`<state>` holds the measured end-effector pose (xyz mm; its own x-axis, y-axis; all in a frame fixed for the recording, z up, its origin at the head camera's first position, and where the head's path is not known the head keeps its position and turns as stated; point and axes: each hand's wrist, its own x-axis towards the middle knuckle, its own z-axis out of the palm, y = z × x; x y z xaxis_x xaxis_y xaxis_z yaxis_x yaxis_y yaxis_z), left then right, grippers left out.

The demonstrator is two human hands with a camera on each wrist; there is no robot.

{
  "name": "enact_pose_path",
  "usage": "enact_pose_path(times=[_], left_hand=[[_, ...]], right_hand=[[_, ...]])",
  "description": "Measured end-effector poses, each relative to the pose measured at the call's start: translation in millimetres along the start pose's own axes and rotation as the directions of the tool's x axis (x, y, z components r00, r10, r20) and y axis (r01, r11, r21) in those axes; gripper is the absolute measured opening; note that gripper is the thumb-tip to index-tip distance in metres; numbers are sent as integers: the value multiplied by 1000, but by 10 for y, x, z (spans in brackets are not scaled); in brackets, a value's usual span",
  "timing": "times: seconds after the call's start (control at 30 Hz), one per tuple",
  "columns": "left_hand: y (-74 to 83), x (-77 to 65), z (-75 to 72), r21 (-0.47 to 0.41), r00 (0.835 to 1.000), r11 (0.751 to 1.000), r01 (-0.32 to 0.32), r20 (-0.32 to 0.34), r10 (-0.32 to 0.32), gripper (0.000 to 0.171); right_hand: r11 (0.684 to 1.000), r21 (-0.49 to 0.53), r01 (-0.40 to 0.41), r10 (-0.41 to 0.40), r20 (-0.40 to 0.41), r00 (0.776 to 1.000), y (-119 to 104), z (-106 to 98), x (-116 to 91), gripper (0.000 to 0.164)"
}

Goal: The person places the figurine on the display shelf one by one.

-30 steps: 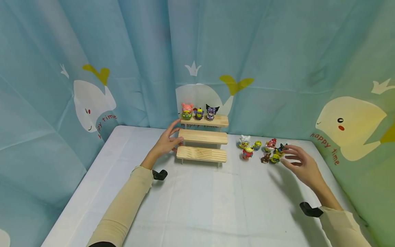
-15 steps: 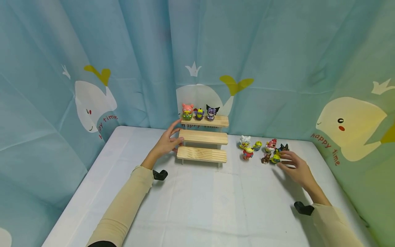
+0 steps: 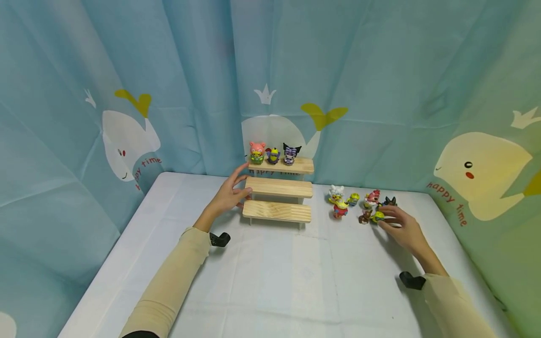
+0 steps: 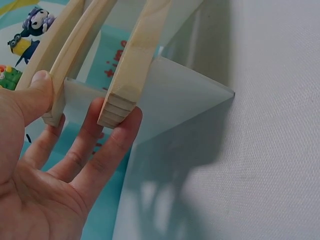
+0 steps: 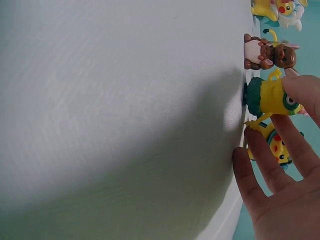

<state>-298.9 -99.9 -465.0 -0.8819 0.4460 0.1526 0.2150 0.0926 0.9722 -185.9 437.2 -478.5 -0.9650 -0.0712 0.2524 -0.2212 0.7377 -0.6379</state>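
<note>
My left hand holds the left end of a three-tier wooden display stand. In the left wrist view its thumb presses on the middle plank while fingertips touch the end of the bottom plank. At the right, my right hand pinches a yellow-and-green minion figurine by the head between thumb and index finger; it stands upright on the table. Beside it sits a brown animal figurine. A yellow red-cheeked figurine is behind the other fingers, partly hidden.
On the top plank stand a pink figurine, a small blue-and-yellow one and a black-and-purple one. Between stand and right hand are a white-topped figurine, a red-and-blue one and others. A whale-printed curtain borders the white table.
My right hand has moved left and down from beside the dark-eared figurine to the minion figurine, and its thumb and index finger have closed on it. The left hand stays on the stand.
</note>
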Motion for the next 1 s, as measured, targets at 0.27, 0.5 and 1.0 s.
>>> enact_pose_path(times=[0.27, 0.5, 1.0], left_hand=[[161, -57, 34, -2, 1000, 1000, 7, 8, -7, 79], [20, -8, 16, 27, 1000, 1000, -12, -17, 13, 77], [13, -5, 8, 13, 1000, 1000, -5, -16, 5, 77]], right_hand=[[999, -45, -9, 9, 4, 1000, -25, 3, 3, 37], [998, -53, -16, 15, -3, 1000, -13, 14, 13, 35], [995, -86, -44, 45, 8, 999, -35, -37, 37, 34]])
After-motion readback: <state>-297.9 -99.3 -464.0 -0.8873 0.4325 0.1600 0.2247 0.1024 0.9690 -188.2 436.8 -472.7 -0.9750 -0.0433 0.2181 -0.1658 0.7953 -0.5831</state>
